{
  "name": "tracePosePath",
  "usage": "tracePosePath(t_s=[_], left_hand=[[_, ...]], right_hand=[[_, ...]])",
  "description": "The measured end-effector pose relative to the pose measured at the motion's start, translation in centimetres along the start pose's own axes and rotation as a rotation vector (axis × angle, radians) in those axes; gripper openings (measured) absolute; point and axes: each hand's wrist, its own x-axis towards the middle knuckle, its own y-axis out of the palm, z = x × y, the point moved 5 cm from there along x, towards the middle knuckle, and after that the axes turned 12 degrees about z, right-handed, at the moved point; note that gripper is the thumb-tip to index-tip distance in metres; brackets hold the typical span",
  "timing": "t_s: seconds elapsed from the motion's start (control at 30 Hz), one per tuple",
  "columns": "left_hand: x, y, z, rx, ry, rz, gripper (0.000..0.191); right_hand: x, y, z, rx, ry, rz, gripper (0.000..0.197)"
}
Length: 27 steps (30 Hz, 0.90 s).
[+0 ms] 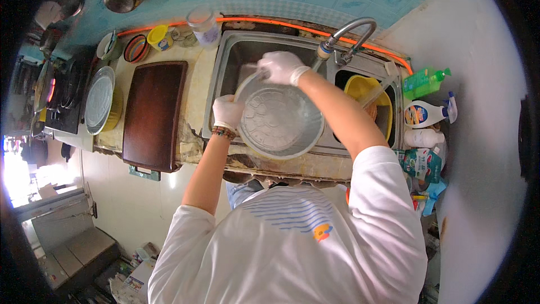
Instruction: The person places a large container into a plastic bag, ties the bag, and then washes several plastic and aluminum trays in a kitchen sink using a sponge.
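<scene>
In white gloves, both my hands are at a round, pale grey basin (276,120) with a patterned bottom, tilted over the front of a stainless steel sink (270,46). My left hand (228,112) grips its left rim; a beaded bracelet circles that wrist. At the far rim, my right hand (283,68) is curled and slightly blurred. Whether it holds anything besides the rim is hidden. Just right of this hand, water appears to run from the curved metal faucet (353,29) into the sink, partly behind my forearm.
A yellow basin (363,84) sits in the right sink bowl. Bottles, among them a green one (424,83) and a white spray bottle (426,114), line the right wall. Left stand a dark brown board (154,114), a covered yellow container (100,101) and a clear jar (203,25).
</scene>
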Motion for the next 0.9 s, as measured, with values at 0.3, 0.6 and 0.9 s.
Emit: tracePosePath(t_s=[0.3, 0.6, 0.9], left_hand=[[-4.4, 0.0, 4.3, -0.166, -0.167, -0.107, 0.021], [0.1, -0.6, 1.7, 0.021, -0.072, 0.091, 0.023], [-3.0, -0.2, 2.9, -0.259, -0.27, 0.015, 0.017]], right_hand=[[-3.3, 3.2, -4.4, 0.274, 0.324, 0.265, 0.026], [4.2, 0.8, 8.5, -0.154, -0.145, 0.295, 0.022], [-2.2, 1.9, -4.7, 0.124, 0.437, 0.299, 0.024]])
